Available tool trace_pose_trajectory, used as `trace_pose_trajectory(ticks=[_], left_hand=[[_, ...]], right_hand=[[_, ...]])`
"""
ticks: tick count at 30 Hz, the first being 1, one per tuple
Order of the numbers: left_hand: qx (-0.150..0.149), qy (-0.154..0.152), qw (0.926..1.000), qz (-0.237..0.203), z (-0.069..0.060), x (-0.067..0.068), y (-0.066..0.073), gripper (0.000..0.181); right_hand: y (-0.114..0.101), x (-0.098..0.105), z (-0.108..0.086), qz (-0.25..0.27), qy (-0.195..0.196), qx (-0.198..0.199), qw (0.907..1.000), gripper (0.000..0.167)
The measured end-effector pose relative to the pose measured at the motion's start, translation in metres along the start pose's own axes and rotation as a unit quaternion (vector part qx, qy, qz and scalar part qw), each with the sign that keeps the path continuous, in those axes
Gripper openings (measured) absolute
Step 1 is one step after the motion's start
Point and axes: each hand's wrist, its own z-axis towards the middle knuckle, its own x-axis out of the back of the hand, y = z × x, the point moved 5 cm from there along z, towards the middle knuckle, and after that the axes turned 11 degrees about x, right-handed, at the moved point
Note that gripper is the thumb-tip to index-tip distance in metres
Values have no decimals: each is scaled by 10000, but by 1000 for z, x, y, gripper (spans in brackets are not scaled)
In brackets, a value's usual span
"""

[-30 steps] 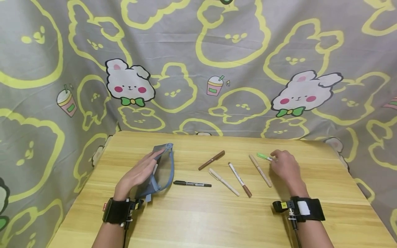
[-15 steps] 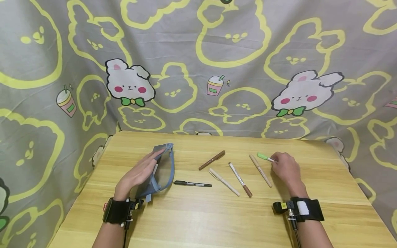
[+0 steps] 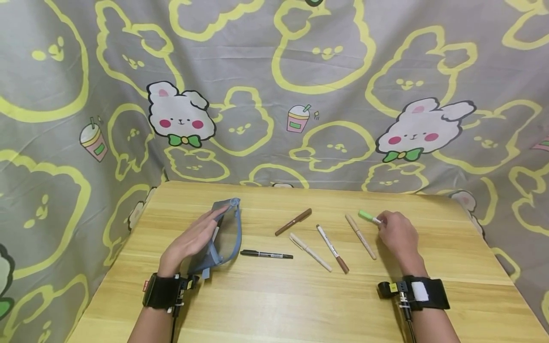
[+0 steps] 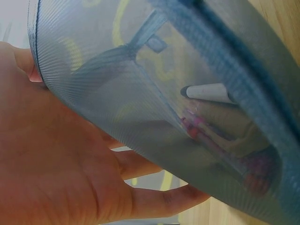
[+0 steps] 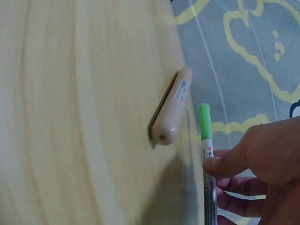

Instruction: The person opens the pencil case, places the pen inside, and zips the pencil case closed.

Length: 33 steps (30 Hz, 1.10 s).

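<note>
My right hand (image 3: 399,234) pinches a green-capped marker (image 3: 367,216) between thumb and fingertips at the right of the table. In the right wrist view the marker (image 5: 206,140) stands lengthwise along the fingers, its green end free. My left hand (image 3: 195,238) rests with fairly straight fingers against the left side of a blue-grey mesh pencil pouch (image 3: 238,238). The pouch's zipped mouth gapes toward the right. Through the mesh in the left wrist view, a white pen (image 4: 206,92) with a dark end shows, along with blurred pinkish-red shapes.
Between the hands lie a black marker (image 3: 267,255), a brown pen (image 3: 293,222), a cream pen (image 3: 310,251), a white-and-brown marker (image 3: 332,248) and a tan marker (image 3: 360,237). A patterned curtain (image 3: 257,157) hangs behind the wooden table (image 3: 274,305).
The green-capped marker has shifted slightly to the right along with my right hand. My left hand and the pouch stay where they were.
</note>
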Motion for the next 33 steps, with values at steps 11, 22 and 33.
trace_pose_trajectory(ticks=[11, 22, 33], left_hand=[[17, -4, 10000, -14, -1, 0, 0, 56], [-39, -19, 10000, -33, 0, 0, 1, 56], [52, -63, 10000, 10, 0, -1, 1, 56]], right_hand=[[-22, 13, -4, 133, 264, 7, 9996, 24], [-50, 20, -8, 225, 548, 260, 9979, 25], [-94, 6, -10, 601, 497, 506, 9957, 24]])
